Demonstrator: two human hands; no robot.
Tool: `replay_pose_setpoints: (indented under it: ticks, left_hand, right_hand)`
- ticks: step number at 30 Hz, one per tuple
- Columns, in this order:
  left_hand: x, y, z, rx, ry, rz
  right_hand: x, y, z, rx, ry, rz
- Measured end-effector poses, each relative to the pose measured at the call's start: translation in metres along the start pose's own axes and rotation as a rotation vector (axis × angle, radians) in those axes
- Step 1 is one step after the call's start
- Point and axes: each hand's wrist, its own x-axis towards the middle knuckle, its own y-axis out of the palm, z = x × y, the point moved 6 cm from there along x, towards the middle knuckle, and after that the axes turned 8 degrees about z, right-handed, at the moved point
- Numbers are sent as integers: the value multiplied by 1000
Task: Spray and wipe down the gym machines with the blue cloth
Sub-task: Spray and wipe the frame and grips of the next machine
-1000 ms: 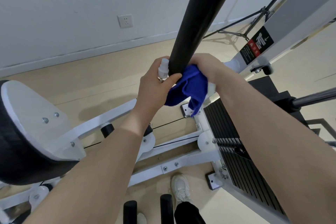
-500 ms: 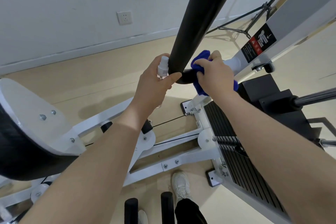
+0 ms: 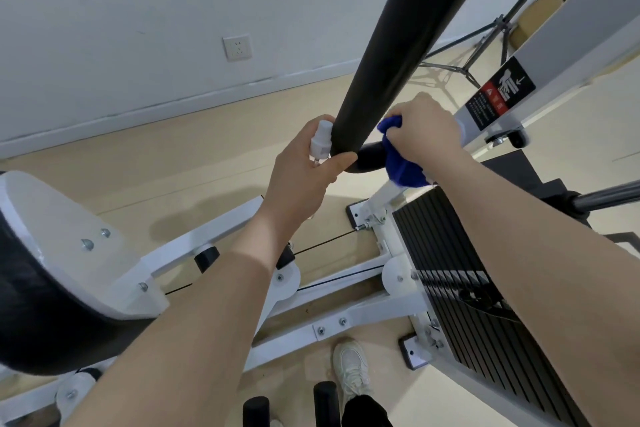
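Head view. Black padded bar runs on a long diagonal from upper right of frame down to its lower end at centre; that end is the landmark.

Left hand closed around a small white spray bottle, thumb hooked under the bar's end, bottle touching the bar's left flank.

Right hand closed on the blue cloth, bunched against the bar's right flank, just beside its end; cloth tail hangs below the hand.

Judgement: the wipe follows the bar's long axis, up and right from the end. Right hand is placed for it. Weight stack lies below the bar's end, to its right.
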Motion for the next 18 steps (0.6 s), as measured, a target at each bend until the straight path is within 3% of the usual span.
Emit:
replay_pose_setpoints:
  ticks: [2,5,7,9,11,13,15,18]
  left_hand:
    - [0,1,2,-25,-7,3]
    - [0,2,3,-78,-10,10]
    - [0,3,6,-157,-27,12]
    - [0,4,12,-239,-96,14]
    - [0,2,19,-283,-165,-10]
    - [-1,2,25,-300,-208,-36]
    - [-2,2,31,-274,-232,-69]
    - [-5,3,34,-301,-250,-115]
  right_hand:
    - [5,-2,12,149,52,101]
    - [1,13,43,614,4,362]
    - [-9,21,40,880,36,405]
    - [-24,26,12,968,104,207]
    - [-42,32,-19,944,205,-194]
    - [-57,48,-30,1055,381,-472]
    - [-60,67,-23,1212,528,-489]
    - [-64,95,-7,1538,700,-316]
